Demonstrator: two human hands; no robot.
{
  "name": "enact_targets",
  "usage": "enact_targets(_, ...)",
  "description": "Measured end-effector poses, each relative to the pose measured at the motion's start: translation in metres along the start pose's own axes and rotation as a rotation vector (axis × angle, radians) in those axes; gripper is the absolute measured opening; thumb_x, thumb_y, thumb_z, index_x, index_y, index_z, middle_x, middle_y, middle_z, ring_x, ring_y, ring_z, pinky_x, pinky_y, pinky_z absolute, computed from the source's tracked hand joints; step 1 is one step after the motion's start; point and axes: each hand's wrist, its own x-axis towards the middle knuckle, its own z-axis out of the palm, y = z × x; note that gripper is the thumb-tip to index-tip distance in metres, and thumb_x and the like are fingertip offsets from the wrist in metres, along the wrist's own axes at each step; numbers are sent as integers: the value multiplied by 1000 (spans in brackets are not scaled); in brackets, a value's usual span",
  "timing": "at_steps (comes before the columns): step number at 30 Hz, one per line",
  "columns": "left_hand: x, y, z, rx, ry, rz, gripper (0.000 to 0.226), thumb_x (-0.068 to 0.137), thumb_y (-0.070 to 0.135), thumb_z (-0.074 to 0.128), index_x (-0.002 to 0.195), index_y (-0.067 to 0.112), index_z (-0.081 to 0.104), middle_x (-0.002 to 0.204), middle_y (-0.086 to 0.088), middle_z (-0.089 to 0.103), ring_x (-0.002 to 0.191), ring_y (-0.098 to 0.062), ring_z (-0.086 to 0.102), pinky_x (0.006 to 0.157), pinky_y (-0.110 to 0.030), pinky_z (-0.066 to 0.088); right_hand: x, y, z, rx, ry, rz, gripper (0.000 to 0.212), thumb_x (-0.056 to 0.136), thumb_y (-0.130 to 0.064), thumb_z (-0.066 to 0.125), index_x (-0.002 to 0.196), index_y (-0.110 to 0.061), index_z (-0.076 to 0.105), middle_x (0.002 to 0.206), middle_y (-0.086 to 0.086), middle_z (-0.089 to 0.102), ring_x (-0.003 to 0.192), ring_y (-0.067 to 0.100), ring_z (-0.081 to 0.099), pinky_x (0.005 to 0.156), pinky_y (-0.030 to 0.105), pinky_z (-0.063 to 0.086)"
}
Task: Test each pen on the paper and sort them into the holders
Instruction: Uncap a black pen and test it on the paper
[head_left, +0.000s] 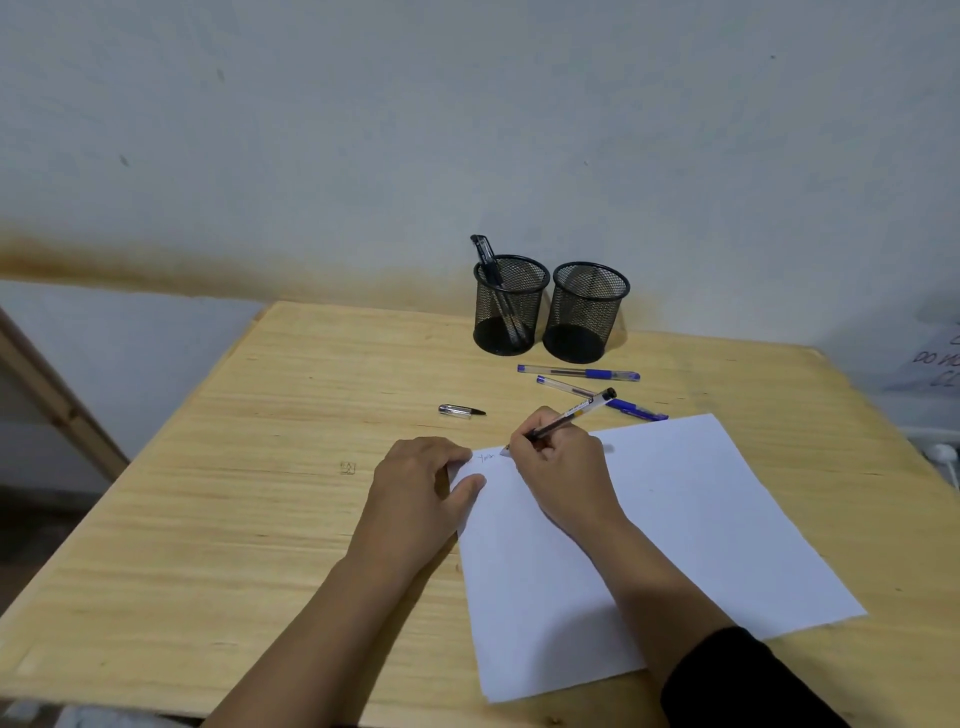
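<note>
I see right hand (561, 457) fingers pinching the black pen (569, 415), writing; left hand (421, 478) fingers pressed flat on paper (649, 519). Risk—sheet skids if that hold lifts. Loose cap (460, 410) may roll off table (260, 467).

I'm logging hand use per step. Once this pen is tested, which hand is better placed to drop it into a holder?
Probably the right hand: it already grips the black pen and lies nearer the holders. The left hand is pinning the paper.
</note>
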Motion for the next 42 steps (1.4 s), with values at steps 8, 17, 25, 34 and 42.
enact_targets(8,1,0,0,5,1,3,30,80,33,66,108,22,66,115,9,64,113,-9,49,86,-10,23,-2,-1,0,-13,37,-12,7,90,-17,52,87,-13,57,67,-1,56,60,8,53,53,7,40)
enact_targets(17,0,1,0,24,4,9,30,81,34,65,109,22,66,117,9,64,114,-9,49,87,-10,23,1,2,2,15,73,-18,9,88,-16,52,84,-10,58,65,3,57,58,11,52,52,12,40)
enact_targets(25,0,1,0,27,7,10,31,80,34,66,109,22,66,117,8,64,114,-10,49,88,-12,24,2,2,4,18,94,-26,6,88,-15,52,82,-13,55,63,-2,54,58,9,51,52,11,37)
enact_targets(34,0,1,1,16,10,6,31,80,34,66,109,22,66,117,8,64,115,-9,49,88,-12,24,2,4,6,21,131,-17,8,88,-16,52,81,-13,53,59,-5,50,56,10,49,53,13,38)
enact_targets(42,0,0,0,9,10,6,30,81,34,65,109,22,66,117,8,64,113,-9,49,87,-12,24,1,5,6,17,129,-16,8,88,-16,52,81,-13,53,59,-6,50,55,9,49,53,14,38)
